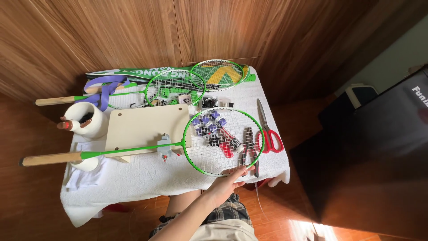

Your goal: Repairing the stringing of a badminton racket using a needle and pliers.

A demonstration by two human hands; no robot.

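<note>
One hand [227, 182] touches racket [223, 142] rim.

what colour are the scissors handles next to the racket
Red. The scissors lie right of the green racket on the white cloth, clearest in the head view.

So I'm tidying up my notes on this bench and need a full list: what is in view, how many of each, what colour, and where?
Rackets: three, green frames, one at the front, two at the back of the table.
Board: one, pale wood, table middle.
Scissors: one, red handles, right side.
Pliers: dark metal, count unclear, beside the scissors.
Small grip rolls: several, purple, under the front racket's strings.
Strap: one, purple, back left.
Cup: one, white, left.
Cloth: one, white, covering the table.
Hand: one in view, touching the front racket's rim; which hand it is cannot be told.
</note>
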